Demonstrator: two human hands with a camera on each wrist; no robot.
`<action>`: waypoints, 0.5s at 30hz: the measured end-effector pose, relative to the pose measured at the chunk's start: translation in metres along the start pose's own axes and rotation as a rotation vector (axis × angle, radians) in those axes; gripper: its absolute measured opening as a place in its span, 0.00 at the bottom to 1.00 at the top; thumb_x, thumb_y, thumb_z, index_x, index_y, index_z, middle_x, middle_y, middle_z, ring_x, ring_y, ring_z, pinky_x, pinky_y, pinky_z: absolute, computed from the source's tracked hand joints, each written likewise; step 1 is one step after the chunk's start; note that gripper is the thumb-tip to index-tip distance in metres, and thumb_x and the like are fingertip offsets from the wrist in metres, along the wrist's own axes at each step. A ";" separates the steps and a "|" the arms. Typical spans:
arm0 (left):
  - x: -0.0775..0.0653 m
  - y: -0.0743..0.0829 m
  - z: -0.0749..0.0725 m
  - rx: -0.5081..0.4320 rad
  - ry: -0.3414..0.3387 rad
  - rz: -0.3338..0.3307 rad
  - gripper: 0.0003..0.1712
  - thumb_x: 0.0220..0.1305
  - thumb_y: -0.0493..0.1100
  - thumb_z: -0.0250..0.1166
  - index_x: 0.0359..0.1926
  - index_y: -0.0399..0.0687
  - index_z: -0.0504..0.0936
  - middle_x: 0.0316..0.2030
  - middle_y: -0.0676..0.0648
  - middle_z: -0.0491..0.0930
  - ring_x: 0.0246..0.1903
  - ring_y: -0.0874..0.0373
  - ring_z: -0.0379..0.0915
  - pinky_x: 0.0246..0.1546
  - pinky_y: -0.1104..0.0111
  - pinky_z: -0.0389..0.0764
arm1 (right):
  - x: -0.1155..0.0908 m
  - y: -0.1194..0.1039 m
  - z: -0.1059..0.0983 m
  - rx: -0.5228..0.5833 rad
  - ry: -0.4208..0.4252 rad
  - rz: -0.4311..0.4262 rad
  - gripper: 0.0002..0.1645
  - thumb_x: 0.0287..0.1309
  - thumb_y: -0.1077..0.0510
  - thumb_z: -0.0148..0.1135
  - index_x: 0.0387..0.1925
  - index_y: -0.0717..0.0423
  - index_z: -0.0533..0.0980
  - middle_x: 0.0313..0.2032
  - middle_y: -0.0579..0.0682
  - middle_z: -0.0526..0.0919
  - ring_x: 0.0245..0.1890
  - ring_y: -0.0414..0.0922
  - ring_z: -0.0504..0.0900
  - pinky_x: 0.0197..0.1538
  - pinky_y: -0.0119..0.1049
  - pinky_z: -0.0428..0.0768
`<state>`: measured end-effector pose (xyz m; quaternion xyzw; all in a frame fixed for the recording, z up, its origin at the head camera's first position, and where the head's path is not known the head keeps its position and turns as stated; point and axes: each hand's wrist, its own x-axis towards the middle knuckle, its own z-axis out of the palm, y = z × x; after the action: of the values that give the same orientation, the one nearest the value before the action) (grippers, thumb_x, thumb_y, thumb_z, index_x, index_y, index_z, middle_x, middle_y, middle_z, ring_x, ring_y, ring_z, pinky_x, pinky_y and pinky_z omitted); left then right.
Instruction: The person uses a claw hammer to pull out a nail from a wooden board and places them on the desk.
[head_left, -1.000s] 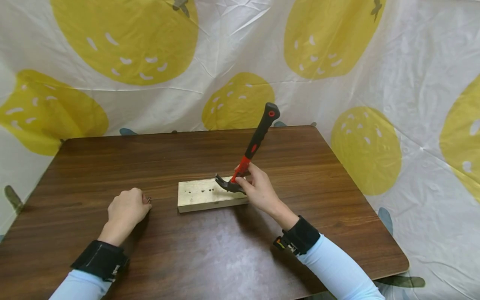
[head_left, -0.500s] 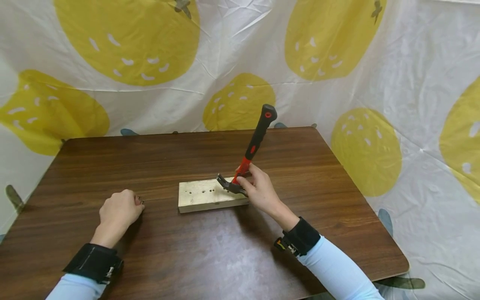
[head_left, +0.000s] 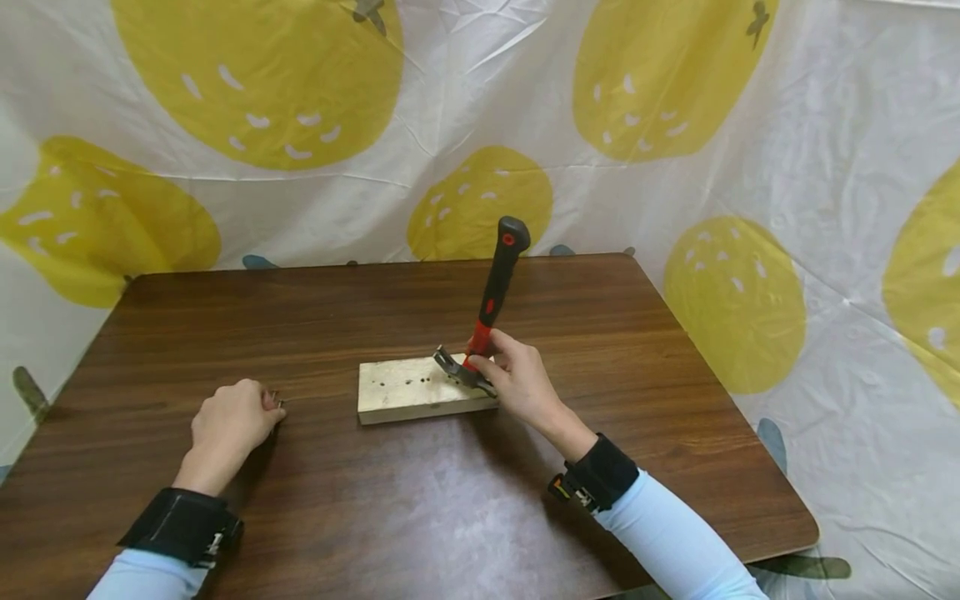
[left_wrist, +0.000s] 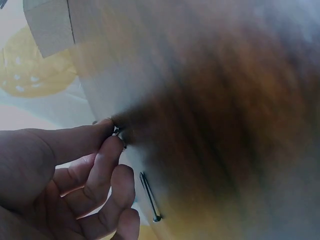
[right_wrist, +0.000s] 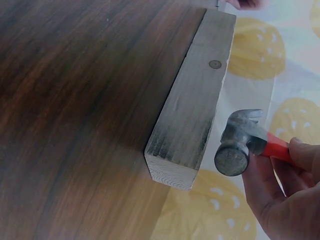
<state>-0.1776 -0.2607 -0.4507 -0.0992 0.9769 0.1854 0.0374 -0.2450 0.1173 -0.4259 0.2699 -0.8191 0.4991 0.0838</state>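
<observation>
My right hand grips a claw hammer low on its red neck, close to the head. The black handle points up, and the hammer head is just above the right part of a pale wooden block. Several dark holes or marks dot the block's top. Left of the block, my left hand is low at the table, thumb and forefinger pinching a small metal piece that looks like a nail, mostly hidden by the fingertips. Another nail lies on the table beside those fingers.
The brown wood-grain table extends around the block on all sides. Behind it and to the right hangs a white cloth printed with yellow fruit. Both wrists wear black straps.
My left hand has shifted left and slightly toward me along the table. The hammer's handle has swung a little left and more upright; the block has stayed put.
</observation>
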 end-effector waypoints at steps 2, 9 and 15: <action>0.000 -0.001 0.000 -0.008 0.006 0.000 0.22 0.68 0.48 0.69 0.18 0.52 0.72 0.20 0.50 0.68 0.23 0.50 0.68 0.21 0.58 0.67 | 0.001 0.000 0.000 -0.014 -0.005 -0.011 0.08 0.66 0.65 0.68 0.46 0.56 0.81 0.37 0.49 0.87 0.25 0.46 0.85 0.25 0.33 0.71; 0.000 -0.001 0.000 -0.041 0.058 0.009 0.27 0.68 0.56 0.67 0.15 0.53 0.70 0.16 0.53 0.63 0.18 0.54 0.64 0.18 0.62 0.62 | 0.001 0.002 0.001 -0.012 -0.009 -0.026 0.07 0.65 0.65 0.68 0.44 0.58 0.82 0.37 0.50 0.87 0.31 0.43 0.87 0.32 0.46 0.82; 0.000 0.008 -0.004 -0.037 0.085 0.044 0.23 0.69 0.57 0.66 0.24 0.47 0.79 0.20 0.48 0.74 0.21 0.49 0.71 0.18 0.59 0.69 | 0.001 0.002 0.002 -0.019 -0.014 -0.020 0.07 0.64 0.62 0.70 0.43 0.58 0.81 0.36 0.49 0.87 0.33 0.43 0.87 0.34 0.47 0.83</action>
<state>-0.1795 -0.2547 -0.4443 -0.0860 0.9760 0.1998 -0.0101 -0.2471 0.1158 -0.4283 0.2805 -0.8219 0.4884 0.0856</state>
